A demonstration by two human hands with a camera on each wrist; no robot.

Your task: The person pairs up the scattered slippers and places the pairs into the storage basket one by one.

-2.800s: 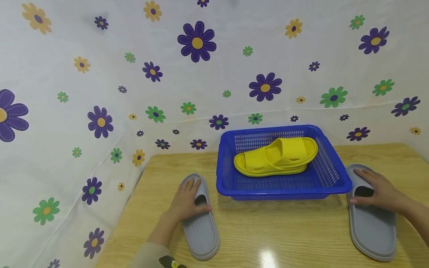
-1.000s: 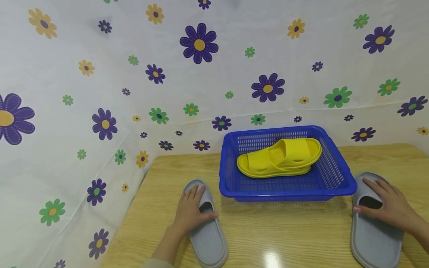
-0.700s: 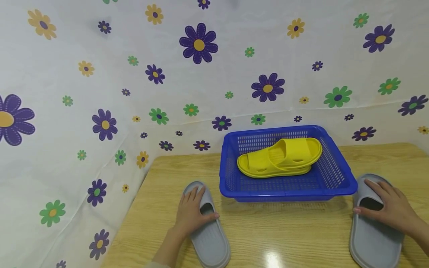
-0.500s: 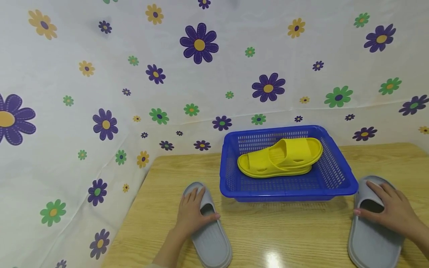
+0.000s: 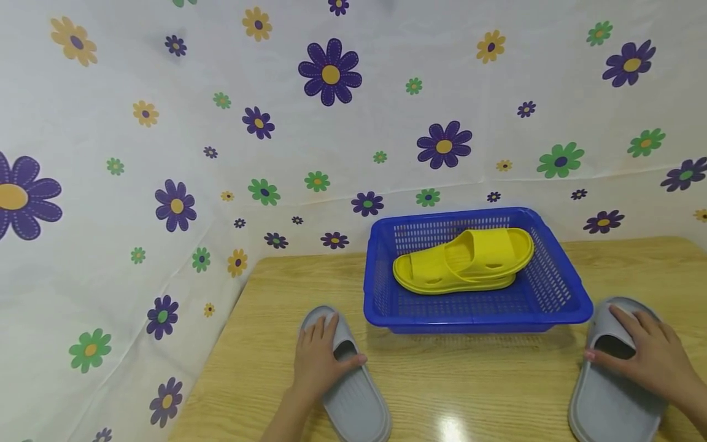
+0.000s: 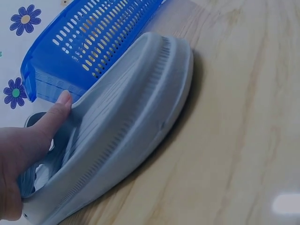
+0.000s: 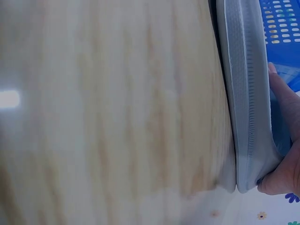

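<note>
A grey slipper (image 5: 359, 405) lies sole-down at the table's front left, toe pointing away. My left hand (image 5: 317, 362) holds it by the strap, fingers over the top and thumb (image 6: 56, 115) at the inner edge. On the right, my right hand (image 5: 652, 362) grips a second grey slipper (image 5: 610, 405) the same way, fingers across the strap and thumb beside its opening. That slipper's side (image 7: 255, 108) shows in the right wrist view, close along the wooden surface. Part of each strap is hidden under the fingers.
Between and behind the grey slippers stands a blue mesh basket (image 5: 480, 323) holding a stacked pair of yellow slippers (image 5: 464, 261). A white flowered cloth (image 5: 248, 67) hangs behind and left of the wooden table (image 5: 469, 380).
Both grey slippers have slid toward me with my hands on them. Their heels have swung inward, and the right one's toe has moved rightward. The basket shifts only slightly in view.
</note>
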